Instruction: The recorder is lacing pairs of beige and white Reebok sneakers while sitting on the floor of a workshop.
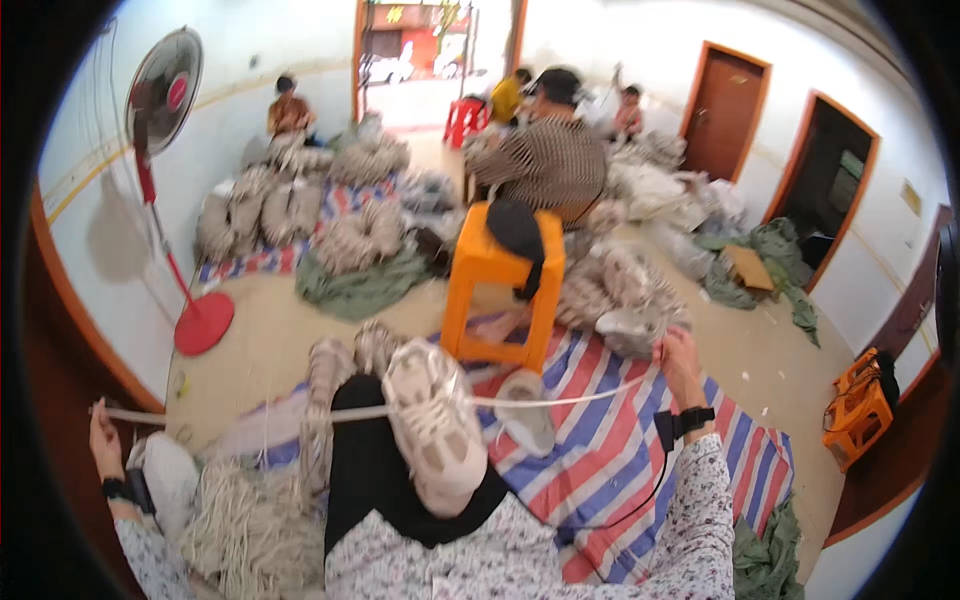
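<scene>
- One end of a white shoelace (pixel 360 412) is pinched between the fingertips of the left hand (pixel 107 442), held out at far left; a black band is worn on the wrist.
- The shoelace's other end is gripped by the right hand (pixel 680 360), so it is drawn nearly straight between both.
- A beige and white sneaker (pixel 437 430) is rested on the black cloth (pixel 358 470) over the lap, midway between the hands; whether the lace is threaded through it or passed behind cannot be told.
- Near the left forearm, a heap of cream laces (pixel 250 530) is gathered.
- A pale grey shoe (pixel 530 430) is laid on the red, white and blue striped sheet (pixel 740 445), right of the sneaker.
- Beyond, an orange stool (pixel 465 265) is topped by a black item (pixel 515 230); a co-worker (pixel 550 140) in a checked shirt is seated behind it.
- At left, a standing fan (pixel 165 90) is marked on its red hub, too small to be read.
</scene>
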The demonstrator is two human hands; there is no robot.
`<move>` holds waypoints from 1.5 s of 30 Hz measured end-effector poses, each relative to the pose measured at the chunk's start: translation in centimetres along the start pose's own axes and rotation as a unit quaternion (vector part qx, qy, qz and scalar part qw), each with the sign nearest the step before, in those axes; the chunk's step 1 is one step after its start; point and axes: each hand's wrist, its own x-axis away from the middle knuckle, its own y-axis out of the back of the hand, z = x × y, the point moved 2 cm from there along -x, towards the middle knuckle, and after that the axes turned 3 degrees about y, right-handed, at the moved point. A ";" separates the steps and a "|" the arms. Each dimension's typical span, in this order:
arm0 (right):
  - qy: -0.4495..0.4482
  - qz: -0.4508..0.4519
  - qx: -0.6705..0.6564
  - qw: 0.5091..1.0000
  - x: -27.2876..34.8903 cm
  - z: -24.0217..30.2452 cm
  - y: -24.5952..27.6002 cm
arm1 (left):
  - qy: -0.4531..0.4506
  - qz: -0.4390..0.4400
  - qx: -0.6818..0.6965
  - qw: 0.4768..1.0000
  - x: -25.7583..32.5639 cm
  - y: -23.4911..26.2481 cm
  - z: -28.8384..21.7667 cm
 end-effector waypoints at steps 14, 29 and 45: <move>0.223 0.369 0.220 0.875 17.3 0.6 -28.6 | 0.386 0.114 0.152 0.903 12.4 -23.1 -13.4; 0.267 0.405 0.295 0.823 18.1 1.0 -31.4 | 0.387 0.360 0.142 0.837 25.6 -38.5 -21.9; 0.352 0.415 0.333 0.770 19.6 1.0 -32.8 | 0.408 0.326 0.146 0.840 26.8 -37.8 -20.2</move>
